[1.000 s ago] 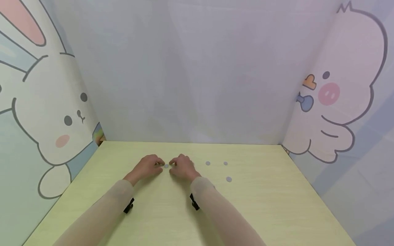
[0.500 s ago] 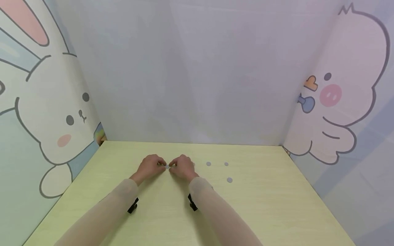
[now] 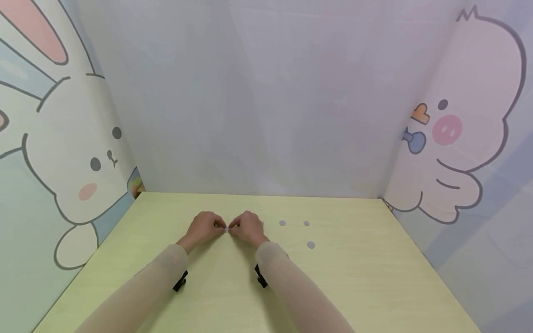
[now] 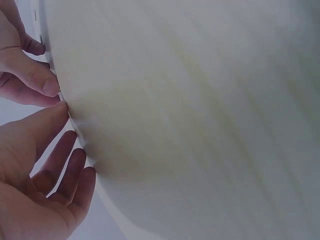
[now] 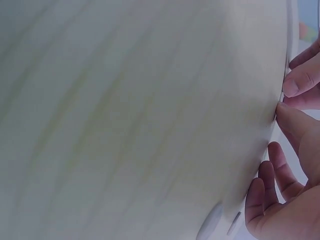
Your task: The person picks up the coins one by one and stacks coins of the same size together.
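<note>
Grey disc [image 3: 226,228] pinched between both hands' fingertips [image 3: 221,226].

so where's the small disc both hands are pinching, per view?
Head: small disc at centre, between left hand and right hand.
Left wrist: only a thin sliver at left edge, between the fingertips.
Right wrist: hidden at the thumb tip, right edge.
Shared landmark: yellow-green table.

Head cam is looking forward-down over the whole table [image 3: 374,277]; both wrist cams are skimming its surface at close range from opposite sides, sharing the touching fingertips [image 4: 50,85].
</note>
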{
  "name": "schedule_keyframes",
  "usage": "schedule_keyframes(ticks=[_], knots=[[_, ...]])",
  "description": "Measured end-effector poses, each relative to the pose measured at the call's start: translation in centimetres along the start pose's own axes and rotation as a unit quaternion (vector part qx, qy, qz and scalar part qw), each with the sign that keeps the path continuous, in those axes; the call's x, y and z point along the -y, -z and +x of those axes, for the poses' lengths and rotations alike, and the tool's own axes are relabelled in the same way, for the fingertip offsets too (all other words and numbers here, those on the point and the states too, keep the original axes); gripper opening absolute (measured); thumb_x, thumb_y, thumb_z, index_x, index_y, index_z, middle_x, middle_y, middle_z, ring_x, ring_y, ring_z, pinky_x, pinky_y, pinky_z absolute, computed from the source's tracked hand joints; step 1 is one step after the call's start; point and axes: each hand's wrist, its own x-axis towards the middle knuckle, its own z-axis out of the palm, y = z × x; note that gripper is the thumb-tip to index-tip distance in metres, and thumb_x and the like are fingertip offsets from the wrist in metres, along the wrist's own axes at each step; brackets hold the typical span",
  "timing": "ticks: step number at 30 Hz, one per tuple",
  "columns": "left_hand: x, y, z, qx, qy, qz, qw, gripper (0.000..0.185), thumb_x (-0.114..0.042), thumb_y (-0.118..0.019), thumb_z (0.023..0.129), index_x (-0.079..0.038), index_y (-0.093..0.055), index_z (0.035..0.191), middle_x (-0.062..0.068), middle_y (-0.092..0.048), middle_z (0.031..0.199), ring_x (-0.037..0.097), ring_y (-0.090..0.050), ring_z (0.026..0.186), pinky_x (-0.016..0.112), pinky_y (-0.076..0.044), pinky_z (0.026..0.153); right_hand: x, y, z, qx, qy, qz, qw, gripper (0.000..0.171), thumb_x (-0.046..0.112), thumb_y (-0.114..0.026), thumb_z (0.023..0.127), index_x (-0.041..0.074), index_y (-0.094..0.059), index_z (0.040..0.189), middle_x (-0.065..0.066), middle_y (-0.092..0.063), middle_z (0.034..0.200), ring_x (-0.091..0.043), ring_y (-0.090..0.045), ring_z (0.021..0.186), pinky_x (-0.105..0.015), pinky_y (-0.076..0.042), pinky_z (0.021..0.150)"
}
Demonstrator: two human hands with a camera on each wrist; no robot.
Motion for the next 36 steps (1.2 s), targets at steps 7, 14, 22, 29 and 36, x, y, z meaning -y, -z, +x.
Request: schedule_keyframes(ticks=[7, 14, 22, 29, 36], knots=[[-0.4, 0.1, -0.2, 0.004, 0.009, -0.005, 0.9999, 0.005, -0.013, -0.086, 0.088, -0.011, -0.084, 0.093, -0.002, -0.079, 0.090, 0.020, -0.070, 0.089, 0.045, -0.055, 0.087, 0.0, 0.1, -0.2, 0.004, 0.001, -0.011, 1.000, 0.004, 0.027, -0.087, 0.090, 0.025, -0.088, 0.094, 0.011, -0.078, 0.098, -0.009, -0.065, 0.093, -0.034, -0.050, 0.078], [-0.5, 0.2, -0.4, 0.009, 0.015, 0.001, 0.9998, 0.005, -0.015, -0.087, 0.087, -0.012, -0.084, 0.090, -0.004, -0.078, 0.088, 0.018, -0.069, 0.088, 0.045, -0.054, 0.087, 0.0, 0.0, -0.4, 0.010, 0.001, -0.008, 1.000, 0.004, 0.026, -0.087, 0.089, 0.027, -0.087, 0.093, 0.012, -0.079, 0.098, -0.011, -0.068, 0.098, -0.039, -0.053, 0.088], [-0.6, 0.0, -1.0, 0.010, 0.019, -0.005, 0.9997, 0.004, -0.010, -0.086, 0.087, -0.013, -0.084, 0.089, -0.004, -0.077, 0.087, 0.017, -0.068, 0.085, 0.044, -0.055, 0.084, -0.1, -0.4, -0.8, 0.015, 0.010, -0.004, 1.000, 0.004, 0.027, -0.086, 0.091, 0.023, -0.087, 0.091, 0.011, -0.080, 0.096, -0.010, -0.070, 0.095, -0.028, -0.055, 0.084], [-0.6, 0.1, -1.4, 0.006, 0.017, -0.001, 0.9998, 0.005, -0.009, -0.086, 0.088, -0.013, -0.084, 0.089, -0.003, -0.077, 0.087, 0.016, -0.067, 0.083, 0.043, -0.055, 0.080, 0.1, -0.5, -1.3, 0.020, 0.010, 0.009, 1.000, 0.006, 0.026, -0.086, 0.092, 0.022, -0.087, 0.088, 0.011, -0.080, 0.091, -0.010, -0.070, 0.092, -0.027, -0.056, 0.081], [-0.8, 0.3, -2.0, 0.008, 0.002, 0.000, 1.0000, 0.006, -0.009, -0.085, 0.086, -0.013, -0.084, 0.089, -0.002, -0.079, 0.090, 0.021, -0.070, 0.088, 0.045, -0.055, 0.083, 0.4, -0.7, -1.7, 0.018, 0.013, 0.010, 1.000, 0.005, 0.021, -0.086, 0.091, 0.024, -0.087, 0.087, 0.010, -0.080, 0.092, -0.010, -0.070, 0.092, -0.025, -0.055, 0.075]])
